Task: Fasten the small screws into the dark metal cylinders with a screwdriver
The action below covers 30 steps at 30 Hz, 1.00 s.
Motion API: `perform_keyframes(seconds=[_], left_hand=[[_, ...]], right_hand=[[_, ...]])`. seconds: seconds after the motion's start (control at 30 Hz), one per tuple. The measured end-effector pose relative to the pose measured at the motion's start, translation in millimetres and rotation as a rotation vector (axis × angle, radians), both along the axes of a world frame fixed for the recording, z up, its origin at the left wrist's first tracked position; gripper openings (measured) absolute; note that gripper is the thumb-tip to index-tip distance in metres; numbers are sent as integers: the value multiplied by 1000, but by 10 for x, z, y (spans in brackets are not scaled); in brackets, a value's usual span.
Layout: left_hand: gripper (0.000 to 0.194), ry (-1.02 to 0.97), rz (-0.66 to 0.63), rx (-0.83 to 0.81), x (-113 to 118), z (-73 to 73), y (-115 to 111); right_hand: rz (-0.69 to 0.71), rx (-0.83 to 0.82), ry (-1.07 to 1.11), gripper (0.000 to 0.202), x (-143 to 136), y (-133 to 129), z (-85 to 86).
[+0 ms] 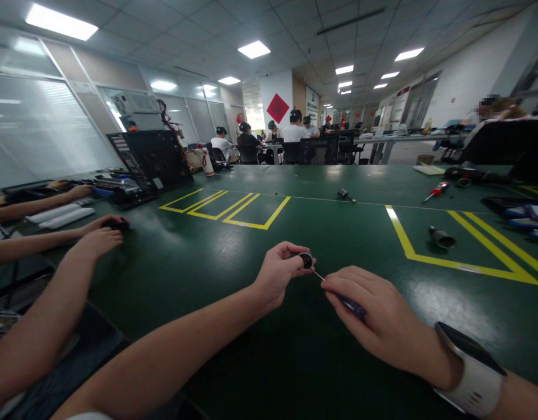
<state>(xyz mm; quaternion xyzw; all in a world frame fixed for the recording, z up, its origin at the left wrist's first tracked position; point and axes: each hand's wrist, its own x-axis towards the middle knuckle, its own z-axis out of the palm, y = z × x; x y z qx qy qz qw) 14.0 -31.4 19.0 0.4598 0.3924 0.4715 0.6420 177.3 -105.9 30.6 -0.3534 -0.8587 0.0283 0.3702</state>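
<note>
Left hand [278,271] pinching a round metal part [307,260] between thumb and fingers, and just right of it the right hand [374,309] closed around a slim screwdriver [354,306]. The part's hollow mouth faces back toward the wearer — its long axis I can't call, fingers cover the rest. The screwdriver slants up and left, tip at the part's lower rim; whether it touches, I can't tell.

Under it all, a glossy green table [229,262]. Beyond the grip and left, yellow tape [245,224] marks out boxes; to the right, another taped box, and in it a metal fitting [444,238] lying on its side, wide mouth toward the near right. Beyond the grip, a small dark part [344,193]; farther right, a red screwdriver [437,190].

Far left of the grip, a co-worker's hand [98,239] on the table — and past that, an open black case [155,160], its contents too dark to read. Deep beyond, people sit at tables under lit ceiling panels [254,49].
</note>
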Motion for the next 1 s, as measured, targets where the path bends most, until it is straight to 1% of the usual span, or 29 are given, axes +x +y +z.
perform_keyframes(seconds=[0.27, 0.57, 0.8, 0.9, 1.0], left_hand=[[15, 12, 2, 4, -5, 6, -2], [15, -6, -8, 9, -9, -6, -4], [16, 7, 2, 24, -3, -9, -16], [15, -2, 3, 24, -1, -3, -21], [16, -5, -1, 30, -7, 0, -19]], right_hand=[[-42, 77, -25, 17, 8, -25, 22], [-26, 171, -95, 14, -31, -35, 46], [-30, 252, -212, 15, -77, -67, -3], [-25, 237, -224, 16, -81, -70, -9], [-72, 129, -87, 16, -65, -52, 30]])
